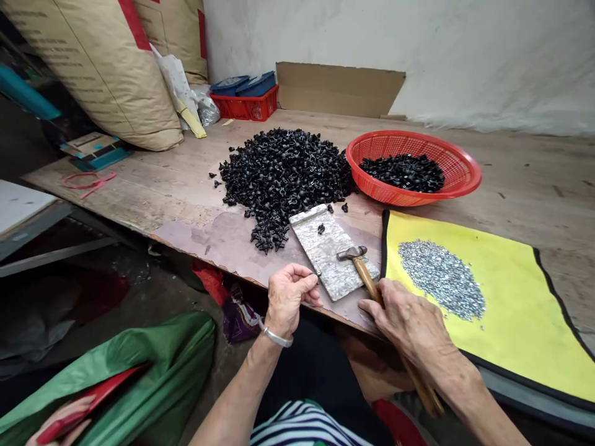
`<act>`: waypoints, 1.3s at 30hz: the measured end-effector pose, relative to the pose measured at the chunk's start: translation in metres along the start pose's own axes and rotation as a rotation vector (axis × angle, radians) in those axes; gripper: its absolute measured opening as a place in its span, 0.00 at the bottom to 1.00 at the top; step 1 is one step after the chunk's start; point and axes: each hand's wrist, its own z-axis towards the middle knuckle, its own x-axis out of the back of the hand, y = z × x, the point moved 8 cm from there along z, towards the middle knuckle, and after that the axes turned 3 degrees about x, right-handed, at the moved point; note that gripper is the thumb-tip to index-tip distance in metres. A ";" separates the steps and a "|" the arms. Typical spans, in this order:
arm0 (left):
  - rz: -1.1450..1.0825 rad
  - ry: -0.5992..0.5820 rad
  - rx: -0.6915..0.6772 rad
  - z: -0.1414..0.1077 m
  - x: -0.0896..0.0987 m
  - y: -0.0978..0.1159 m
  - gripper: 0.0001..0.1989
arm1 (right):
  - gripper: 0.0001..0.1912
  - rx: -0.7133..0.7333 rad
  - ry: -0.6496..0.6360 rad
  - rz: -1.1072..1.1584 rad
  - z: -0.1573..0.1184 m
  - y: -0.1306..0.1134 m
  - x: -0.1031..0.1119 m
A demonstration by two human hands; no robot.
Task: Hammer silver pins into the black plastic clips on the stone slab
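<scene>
My left hand (289, 297) pinches a small metal piece (318, 273) between thumb and forefinger, by the near left edge of a speckled stone slab (325, 248). In my right hand (411, 316) is the wooden handle of a hammer (365, 272); its head lies over the slab. One small black part (321, 229) sits on the slab's upper half. Beyond the slab spreads a large pile of black parts (283, 176). Small silvery metal pieces (441, 279) are heaped on a yellow cloth (515, 297) to the right.
A red basket (465, 179) with black parts stands at the back right. Behind the pile are a red crate (246, 106) with blue boxes and large paper sacks (106, 74). At lower left, another person's hand (65, 424) is beside a green bag (181, 359).
</scene>
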 end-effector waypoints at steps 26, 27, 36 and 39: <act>0.084 0.029 0.096 0.028 0.003 -0.004 0.10 | 0.16 -0.233 -0.004 1.058 -0.010 0.002 0.005; 0.086 0.029 0.098 0.028 0.003 -0.004 0.10 | 0.15 -0.178 0.042 0.995 -0.008 -0.002 0.012; 0.104 0.054 0.103 0.029 0.003 -0.005 0.10 | 0.15 0.156 0.304 0.476 -0.009 -0.032 0.030; 0.117 0.066 0.106 0.028 0.003 -0.006 0.08 | 0.17 0.205 0.329 0.333 -0.010 -0.036 0.030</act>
